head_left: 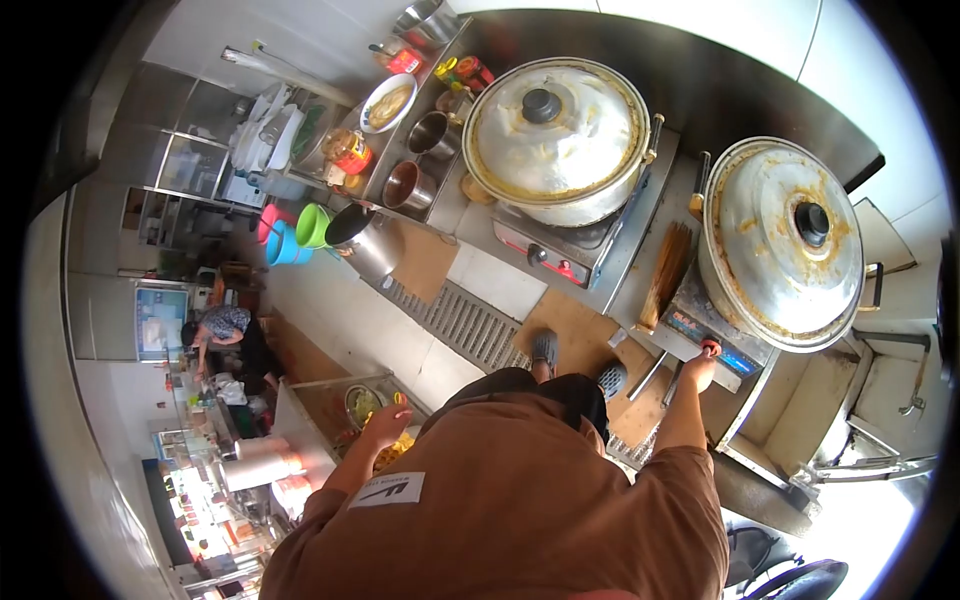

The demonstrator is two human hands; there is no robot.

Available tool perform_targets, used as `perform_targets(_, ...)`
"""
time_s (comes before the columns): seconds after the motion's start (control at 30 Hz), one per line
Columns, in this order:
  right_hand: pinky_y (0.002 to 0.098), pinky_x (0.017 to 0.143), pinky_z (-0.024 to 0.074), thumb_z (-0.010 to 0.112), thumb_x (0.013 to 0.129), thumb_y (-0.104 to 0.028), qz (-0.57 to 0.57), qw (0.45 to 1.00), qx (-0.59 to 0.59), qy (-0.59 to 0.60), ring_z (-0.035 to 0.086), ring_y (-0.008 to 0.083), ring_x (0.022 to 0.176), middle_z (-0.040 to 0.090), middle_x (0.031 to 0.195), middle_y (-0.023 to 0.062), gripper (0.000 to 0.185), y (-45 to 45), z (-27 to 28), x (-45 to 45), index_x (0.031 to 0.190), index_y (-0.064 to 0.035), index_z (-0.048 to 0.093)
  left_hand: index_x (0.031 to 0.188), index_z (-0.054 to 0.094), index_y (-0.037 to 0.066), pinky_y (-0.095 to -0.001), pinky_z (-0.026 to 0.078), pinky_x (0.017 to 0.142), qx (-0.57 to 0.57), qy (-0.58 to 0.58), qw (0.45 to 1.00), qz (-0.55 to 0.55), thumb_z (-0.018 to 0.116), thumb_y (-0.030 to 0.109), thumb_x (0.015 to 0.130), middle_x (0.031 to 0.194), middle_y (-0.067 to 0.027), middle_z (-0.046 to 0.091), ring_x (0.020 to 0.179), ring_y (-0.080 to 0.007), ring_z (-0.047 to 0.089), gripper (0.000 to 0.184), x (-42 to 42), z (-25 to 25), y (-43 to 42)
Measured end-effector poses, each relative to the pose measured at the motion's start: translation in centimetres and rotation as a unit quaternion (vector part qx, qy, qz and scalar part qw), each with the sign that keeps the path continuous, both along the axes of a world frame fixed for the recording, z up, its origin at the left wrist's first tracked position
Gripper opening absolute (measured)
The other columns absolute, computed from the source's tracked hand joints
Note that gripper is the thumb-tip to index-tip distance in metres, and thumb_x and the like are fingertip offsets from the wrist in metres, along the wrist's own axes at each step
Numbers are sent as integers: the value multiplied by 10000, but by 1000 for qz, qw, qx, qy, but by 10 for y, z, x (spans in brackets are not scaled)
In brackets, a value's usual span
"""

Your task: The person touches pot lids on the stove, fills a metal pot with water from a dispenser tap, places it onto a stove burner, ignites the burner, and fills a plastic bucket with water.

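My right hand (702, 370) has its fingers closed on the red knob (711, 348) at the front of the right gas stove (685, 318). A large lidded pot (765, 235) with a stained metal lid stands on that stove. On the left stove (550, 248) sits another large lidded pot (555, 130), away from both hands. My left hand (387, 424) is curled at the lower left, above yellow food and near a bowl of green food (363, 402); something small and red shows at its fingertips, too small to name.
Bundled sticks (667, 270) lie between the stoves. Metal containers (410, 185), jars (347, 151) and a white bowl (389, 103) line the left counter. A tall metal pot (367, 243) and colored buckets (288, 243) stand beyond. Another person (228, 325) bends at the far left. A sink (900, 385) is right.
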State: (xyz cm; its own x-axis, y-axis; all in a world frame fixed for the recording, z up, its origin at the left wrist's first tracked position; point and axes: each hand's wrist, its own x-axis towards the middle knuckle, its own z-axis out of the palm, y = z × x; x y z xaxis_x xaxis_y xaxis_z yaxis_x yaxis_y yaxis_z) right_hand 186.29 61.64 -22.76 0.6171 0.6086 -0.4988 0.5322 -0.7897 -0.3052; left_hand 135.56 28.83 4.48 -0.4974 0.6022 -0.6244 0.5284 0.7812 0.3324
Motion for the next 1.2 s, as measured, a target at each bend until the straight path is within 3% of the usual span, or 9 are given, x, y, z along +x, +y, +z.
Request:
perform_targets(0.1, 468, 685, 476, 309, 917, -377, 44, 996, 75, -12, 593, 399, 775, 604, 808, 253, 498, -5, -21, -8, 817, 39, 563, 997, 601, 24, -324, 457, 759, -73, 9, 997, -31, 521, 252, 819, 917, -148, 627, 853, -247, 599, 300, -5, 12, 27)
perform_targets(0.23, 476, 743, 450, 332, 899, -353, 84, 994, 49, 39, 566, 411, 839, 581, 883, 275, 454, -25, -21, -21, 855, 37, 560, 977, 610, 32, -334, 462, 745, 78, 75, 982, -157, 529, 259, 817, 908, -138, 626, 808, -256, 593, 290, -12, 30, 103)
perform_targets(0.43, 459, 752, 424, 410, 868, -320, 99, 990, 64, 81, 547, 420, 847, 583, 863, 257, 369, -97, 5, -24, 903, 8, 576, 975, 607, 21, -276, 464, 702, 319, -46, 925, -201, 577, 175, 821, 877, -123, 625, 773, -186, 602, 220, 12, 75, 287)
perform_targets(0.57, 451, 720, 433, 463, 840, -324, 67, 995, 46, 54, 566, 405, 797, 589, 811, 253, 371, -167, 18, -26, 823, 32, 568, 951, 609, 36, -290, 471, 641, 458, -13, 827, -327, 614, 182, 799, 798, -114, 613, 717, -206, 601, 211, 39, 102, 415)
perform_targets(0.7, 466, 669, 443, 477, 821, -274, -47, 997, 25, 55, 570, 401, 743, 586, 768, 237, 298, -248, 6, -33, 802, 12, 554, 917, 602, 39, -362, 474, 645, 541, 173, 731, -379, 666, 290, 721, 776, -111, 598, 718, -275, 592, 326, 51, 93, 526)
perform_targets(0.8, 273, 357, 388, 484, 850, -231, -238, 950, 78, 188, 511, 105, 453, 500, 589, 36, 214, -285, 47, -72, 751, -47, 528, 893, 624, 41, -402, 477, 658, 419, 271, 757, -422, 667, 376, 684, 780, -133, 611, 743, -299, 602, 397, 61, 102, 566)
perform_targets(0.9, 262, 349, 394, 462, 879, -233, -342, 915, 90, 195, 490, 120, 437, 489, 611, 20, 189, -325, 62, -118, 806, -61, 489, 859, 651, 25, -375, 482, 712, 275, 239, 808, -464, 629, 431, 677, 838, -154, 627, 825, -280, 605, 445, 68, 108, 583)
perform_targets(1.13, 280, 380, 417, 476, 869, -239, -410, 888, 10, 208, 532, 146, 487, 526, 657, 35, 187, -387, 103, -211, 841, -58, 515, 739, 659, 14, -368, 483, 640, 283, 117, 855, -418, 584, 391, 625, 727, -181, 630, 698, -292, 624, 400, 55, 122, 597)
perform_targets(1.2, 292, 389, 426, 487, 860, -245, -387, 897, -22, 215, 536, 158, 488, 534, 657, 41, 194, -397, 111, -225, 844, -55, 522, 682, 647, 10, -310, 435, 537, 270, 46, 878, -394, 637, 390, 653, 599, -90, 600, 555, -171, 572, 381, 34, 129, 618)
